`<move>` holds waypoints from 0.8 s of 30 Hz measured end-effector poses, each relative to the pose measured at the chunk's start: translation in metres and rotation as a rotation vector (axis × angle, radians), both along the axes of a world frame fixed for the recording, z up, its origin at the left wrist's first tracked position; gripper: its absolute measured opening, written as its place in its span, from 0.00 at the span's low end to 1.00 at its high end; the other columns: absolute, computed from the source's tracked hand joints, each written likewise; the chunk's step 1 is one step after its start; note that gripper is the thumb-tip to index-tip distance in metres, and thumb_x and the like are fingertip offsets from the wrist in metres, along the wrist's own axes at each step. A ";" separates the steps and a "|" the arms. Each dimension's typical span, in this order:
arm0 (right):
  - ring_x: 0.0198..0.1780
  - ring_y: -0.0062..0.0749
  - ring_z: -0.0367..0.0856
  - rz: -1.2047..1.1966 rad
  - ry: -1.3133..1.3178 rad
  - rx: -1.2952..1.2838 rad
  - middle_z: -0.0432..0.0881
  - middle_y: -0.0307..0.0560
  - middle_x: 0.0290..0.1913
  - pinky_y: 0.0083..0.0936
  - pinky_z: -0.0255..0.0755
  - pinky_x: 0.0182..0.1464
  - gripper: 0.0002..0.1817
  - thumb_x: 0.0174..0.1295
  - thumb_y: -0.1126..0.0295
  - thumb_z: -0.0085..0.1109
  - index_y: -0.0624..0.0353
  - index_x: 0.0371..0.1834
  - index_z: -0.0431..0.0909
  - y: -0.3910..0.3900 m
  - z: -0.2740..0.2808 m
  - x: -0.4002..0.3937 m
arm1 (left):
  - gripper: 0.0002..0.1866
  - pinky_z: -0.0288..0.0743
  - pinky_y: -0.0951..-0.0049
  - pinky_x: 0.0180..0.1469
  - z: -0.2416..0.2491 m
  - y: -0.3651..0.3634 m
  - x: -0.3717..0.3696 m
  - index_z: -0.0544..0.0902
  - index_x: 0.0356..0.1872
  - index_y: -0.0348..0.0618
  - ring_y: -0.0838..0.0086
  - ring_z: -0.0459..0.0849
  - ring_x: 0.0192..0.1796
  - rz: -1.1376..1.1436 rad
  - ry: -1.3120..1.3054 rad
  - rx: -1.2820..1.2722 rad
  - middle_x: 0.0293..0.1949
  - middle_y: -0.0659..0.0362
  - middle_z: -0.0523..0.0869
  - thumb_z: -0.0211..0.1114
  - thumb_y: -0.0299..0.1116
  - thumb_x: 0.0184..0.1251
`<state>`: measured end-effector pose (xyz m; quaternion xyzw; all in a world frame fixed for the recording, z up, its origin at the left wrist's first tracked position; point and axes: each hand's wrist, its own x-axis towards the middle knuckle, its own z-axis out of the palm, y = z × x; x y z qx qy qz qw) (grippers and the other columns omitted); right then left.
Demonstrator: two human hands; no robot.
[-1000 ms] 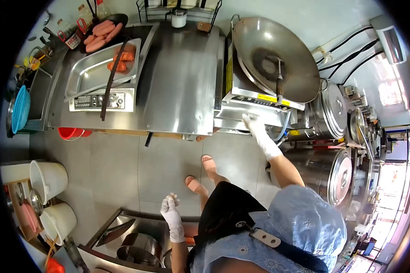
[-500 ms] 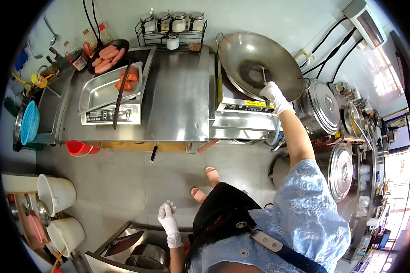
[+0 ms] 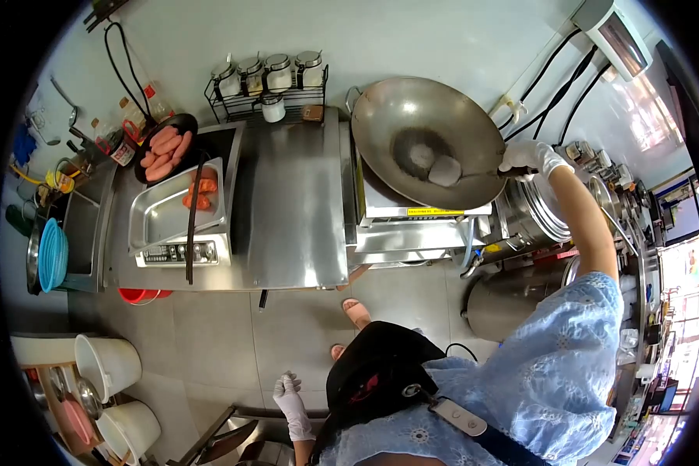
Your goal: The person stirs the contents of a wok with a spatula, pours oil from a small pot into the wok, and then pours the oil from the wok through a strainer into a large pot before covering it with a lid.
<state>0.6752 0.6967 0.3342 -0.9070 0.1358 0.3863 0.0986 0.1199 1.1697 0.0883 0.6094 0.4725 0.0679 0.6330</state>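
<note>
My right hand (image 3: 530, 158), in a white glove, is closed around the dark handle of a spatula (image 3: 445, 171) at the right rim of a large metal wok (image 3: 396, 105). The spatula's broad pale blade rests inside the wok, right of its darkened bottom. The wok sits tilted on a burner unit (image 3: 421, 211) with a yellow label. My left hand (image 3: 290, 394), also gloved in white, hangs low over the floor near the black apron or bag at my front. Its fingers are loosely bent and it holds nothing.
On the left, pink sausages (image 3: 161, 159) fill a black pan, beside a steel tray (image 3: 157, 213) holding orange-red pieces. Chopsticks (image 3: 192, 221) lie across the tray. A rack of seasoning jars (image 3: 278, 74) stands behind the steel counter (image 3: 287, 217). Big pots (image 3: 512, 299) stand right.
My right hand has moved right, from above the wok's lower rim to its right rim, and the spatula now lies flatter inside. The view has shifted; my left hand stays low.
</note>
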 end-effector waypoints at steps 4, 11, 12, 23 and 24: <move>0.14 0.25 0.71 0.026 0.183 -0.006 0.75 0.40 0.16 0.21 0.60 0.16 0.14 0.59 0.61 0.53 0.60 0.24 0.76 0.021 0.037 -0.004 | 0.13 0.75 0.77 0.34 0.000 -0.004 0.036 0.80 0.43 0.34 0.76 0.80 0.30 0.009 0.006 0.004 0.34 0.56 0.83 0.52 0.34 0.71; 0.12 0.22 0.68 0.013 0.104 0.176 0.73 0.38 0.14 0.22 0.55 0.13 0.18 0.60 0.56 0.47 0.58 0.21 0.74 0.041 -0.021 0.010 | 0.14 0.74 0.78 0.34 0.005 -0.021 0.091 0.79 0.44 0.34 0.76 0.81 0.31 -0.021 0.057 -0.003 0.35 0.56 0.83 0.53 0.36 0.71; 0.12 0.23 0.68 -0.005 -0.004 0.305 0.72 0.38 0.14 0.23 0.56 0.13 0.19 0.60 0.54 0.47 0.58 0.21 0.73 0.040 -0.042 0.010 | 0.14 0.74 0.78 0.34 0.004 -0.024 0.096 0.79 0.44 0.34 0.76 0.81 0.31 -0.015 0.057 0.002 0.35 0.56 0.83 0.53 0.36 0.71; 0.10 0.27 0.70 0.480 -0.311 0.270 0.70 0.39 0.10 0.28 0.60 0.11 0.21 0.60 0.55 0.50 0.56 0.14 0.72 0.072 -0.008 0.044 | 0.13 0.74 0.77 0.34 0.005 -0.013 0.098 0.80 0.43 0.35 0.76 0.81 0.31 -0.046 0.059 0.020 0.35 0.57 0.83 0.54 0.35 0.69; 0.10 0.27 0.71 0.797 -0.397 0.269 0.71 0.39 0.10 0.28 0.60 0.10 0.20 0.59 0.56 0.51 0.57 0.14 0.73 0.079 0.007 0.043 | 0.13 0.74 0.77 0.34 0.004 -0.009 0.093 0.80 0.42 0.35 0.76 0.81 0.31 -0.026 0.059 0.030 0.35 0.56 0.84 0.55 0.34 0.68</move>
